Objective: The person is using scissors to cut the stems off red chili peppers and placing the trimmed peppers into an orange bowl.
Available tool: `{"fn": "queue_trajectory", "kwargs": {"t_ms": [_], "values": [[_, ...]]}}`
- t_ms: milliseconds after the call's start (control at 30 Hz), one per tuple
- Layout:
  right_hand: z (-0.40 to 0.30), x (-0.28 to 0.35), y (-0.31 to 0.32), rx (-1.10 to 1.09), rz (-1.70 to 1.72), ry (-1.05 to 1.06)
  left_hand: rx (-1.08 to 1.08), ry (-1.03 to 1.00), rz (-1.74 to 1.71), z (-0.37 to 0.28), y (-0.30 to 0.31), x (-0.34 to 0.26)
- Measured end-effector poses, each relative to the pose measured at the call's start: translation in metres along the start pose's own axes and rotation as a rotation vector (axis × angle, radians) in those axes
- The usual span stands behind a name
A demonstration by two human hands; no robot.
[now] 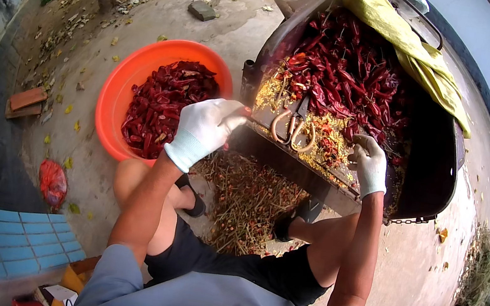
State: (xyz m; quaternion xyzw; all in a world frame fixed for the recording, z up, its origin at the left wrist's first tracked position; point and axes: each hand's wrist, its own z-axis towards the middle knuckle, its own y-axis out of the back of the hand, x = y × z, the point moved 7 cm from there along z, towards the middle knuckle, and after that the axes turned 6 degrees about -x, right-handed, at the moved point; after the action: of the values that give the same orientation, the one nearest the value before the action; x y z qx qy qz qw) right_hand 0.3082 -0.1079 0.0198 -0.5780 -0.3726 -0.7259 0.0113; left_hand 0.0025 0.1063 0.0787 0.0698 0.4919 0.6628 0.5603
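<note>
My left hand (208, 126), in a white knit glove, hovers between an orange plastic basin (112, 100) and the front edge of a metal cart bed (282, 156). Its thumb and fingers come together around a reddish tip; whether that is a pepper piece or a fingertip is unclear. Cut dried red chili pieces (166, 108) fill much of the basin. Half curled, my gloved right hand (369, 164) is over the bed's right side, with nothing visible between its fingers. Scissors (295, 125) with tan-wrapped handles lie on the bed among yellow seeds (272, 95). Whole dried red chilies (352, 69) are heaped behind them.
Stems and scraps (246, 205) pile on the ground between my feet. A yellow woven sheet (401, 29) drapes over the cart's far rim. At left are bricks (27, 101) and a red plastic bag (52, 183). A chain (408, 221) hangs by the cart's near right corner.
</note>
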Motion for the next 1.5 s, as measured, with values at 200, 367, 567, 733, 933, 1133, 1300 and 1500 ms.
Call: {"fn": "queue_trajectory", "kwargs": {"t_ms": [200, 367, 567, 733, 933, 1133, 1300, 1500], "values": [[0.050, -0.011, -0.020, -0.194, -0.858, 0.200, -0.271, 0.089, 0.469, 0.015, 0.056, 0.069], [0.048, -0.011, -0.027, -0.274, -0.856, 0.280, -0.296, -0.009, 0.126, 0.004, 0.037, 0.031], [0.040, -0.021, -0.021, -0.328, -0.755, 0.320, -0.242, -0.277, -0.055, -0.003, 0.000, -0.036], [0.034, -0.010, 0.004, -0.404, -0.653, 0.303, -0.172, -0.306, -0.114, -0.005, -0.018, -0.048], [0.033, -0.006, 0.004, -0.390, -0.657, 0.360, -0.126, -0.302, -0.038, -0.014, -0.026, -0.040], [0.052, -0.028, -0.025, -0.192, -0.824, 0.216, -0.057, -0.318, -0.038, -0.020, -0.039, -0.042], [0.034, -0.018, -0.019, -0.274, -0.687, 0.267, 0.004, -0.300, -0.124, -0.023, -0.050, -0.055], [-0.011, 0.016, -0.001, -0.404, -0.237, 0.440, 0.161, -0.122, -0.300, -0.021, -0.077, -0.068]]}}
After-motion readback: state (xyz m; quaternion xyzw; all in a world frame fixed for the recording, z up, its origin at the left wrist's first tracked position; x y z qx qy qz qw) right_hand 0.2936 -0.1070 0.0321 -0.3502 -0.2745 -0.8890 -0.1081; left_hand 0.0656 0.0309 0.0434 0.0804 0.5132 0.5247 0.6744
